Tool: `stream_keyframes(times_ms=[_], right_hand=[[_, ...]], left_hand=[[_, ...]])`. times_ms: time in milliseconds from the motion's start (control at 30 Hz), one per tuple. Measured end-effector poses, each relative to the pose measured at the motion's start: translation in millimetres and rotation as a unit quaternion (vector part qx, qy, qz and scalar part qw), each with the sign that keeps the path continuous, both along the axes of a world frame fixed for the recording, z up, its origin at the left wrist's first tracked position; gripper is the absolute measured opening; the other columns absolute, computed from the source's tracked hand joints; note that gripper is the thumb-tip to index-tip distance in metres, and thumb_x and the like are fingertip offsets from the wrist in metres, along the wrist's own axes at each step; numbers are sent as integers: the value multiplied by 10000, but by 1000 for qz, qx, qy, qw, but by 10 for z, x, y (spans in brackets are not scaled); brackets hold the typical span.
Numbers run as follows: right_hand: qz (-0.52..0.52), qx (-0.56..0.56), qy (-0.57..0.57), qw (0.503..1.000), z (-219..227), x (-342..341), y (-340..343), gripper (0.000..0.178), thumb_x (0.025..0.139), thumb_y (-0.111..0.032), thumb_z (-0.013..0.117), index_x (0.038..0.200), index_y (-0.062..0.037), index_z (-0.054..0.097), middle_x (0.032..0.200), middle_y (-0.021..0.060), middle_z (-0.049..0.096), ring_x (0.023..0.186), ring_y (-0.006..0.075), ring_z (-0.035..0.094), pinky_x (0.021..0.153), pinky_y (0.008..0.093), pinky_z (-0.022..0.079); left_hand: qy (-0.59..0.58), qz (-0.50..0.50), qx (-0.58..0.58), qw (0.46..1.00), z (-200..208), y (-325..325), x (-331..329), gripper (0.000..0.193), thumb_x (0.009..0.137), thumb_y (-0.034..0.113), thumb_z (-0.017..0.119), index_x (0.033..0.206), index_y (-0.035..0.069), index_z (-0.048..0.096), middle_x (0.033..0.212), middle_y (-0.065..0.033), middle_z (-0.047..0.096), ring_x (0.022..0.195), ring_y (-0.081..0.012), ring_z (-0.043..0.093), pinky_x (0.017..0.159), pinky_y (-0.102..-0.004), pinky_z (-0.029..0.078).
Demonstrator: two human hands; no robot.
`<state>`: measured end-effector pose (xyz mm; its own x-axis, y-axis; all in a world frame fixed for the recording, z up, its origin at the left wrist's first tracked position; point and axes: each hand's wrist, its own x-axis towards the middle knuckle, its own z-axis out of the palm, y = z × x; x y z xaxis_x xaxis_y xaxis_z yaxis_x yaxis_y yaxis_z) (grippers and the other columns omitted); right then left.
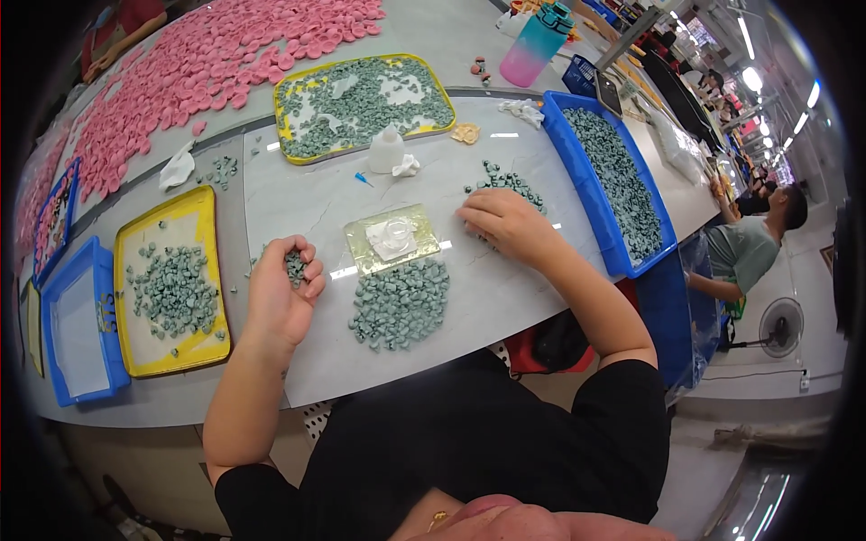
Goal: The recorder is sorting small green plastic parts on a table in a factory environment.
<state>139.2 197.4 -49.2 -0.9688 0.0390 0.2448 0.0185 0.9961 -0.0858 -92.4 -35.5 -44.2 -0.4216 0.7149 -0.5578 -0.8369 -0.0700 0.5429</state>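
Observation:
My left hand [287, 287] is turned palm up with its fingers curled, and small green pieces [295, 265] show inside it. Palm down, my right hand [507, 222] rests at a loose pile of green pieces [512, 183]; its fingers are bent and close together, and what lies under the fingertips is hidden. Between my hands is a yellowish square pad [368, 259] with a crumpled white piece [393, 236] on it. Right below the pad lies a dense heap of green pieces [399, 305].
A yellow-rimmed tray [121, 307] and a blue tray [115, 359] stand left; another yellow-rimmed tray [287, 159] lies behind. A white bottle [387, 151], blue nozzle tip [363, 179], blue bin [606, 236] and tumbler [536, 47] surround the work area. Pink pieces [225, 63] cover the far left.

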Motion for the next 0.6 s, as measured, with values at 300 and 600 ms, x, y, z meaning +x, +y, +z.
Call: stream_keyframes(times_ms=[300,600], right_hand=[[-61,89,-34,994,4,-159,-215,348,787,-331,628,1048,-109,563,1059,97,535,997,261,504,840,359,404],[-18,105,-21,994,-167,-327,-131,177,823,-229,590,768,-84,504,729,47,505,714,212,536,628,336,432]], left_hand=[[4,3,12,1000,-78,-46,-85,87,838,123,478,815,40,466,736,-42,445,589,-127,406,456,-236,302],[0,5,14,1000,-54,-100,-111,84,841,111,468,810,33,468,726,-47,446,577,-127,404,456,-237,307]])
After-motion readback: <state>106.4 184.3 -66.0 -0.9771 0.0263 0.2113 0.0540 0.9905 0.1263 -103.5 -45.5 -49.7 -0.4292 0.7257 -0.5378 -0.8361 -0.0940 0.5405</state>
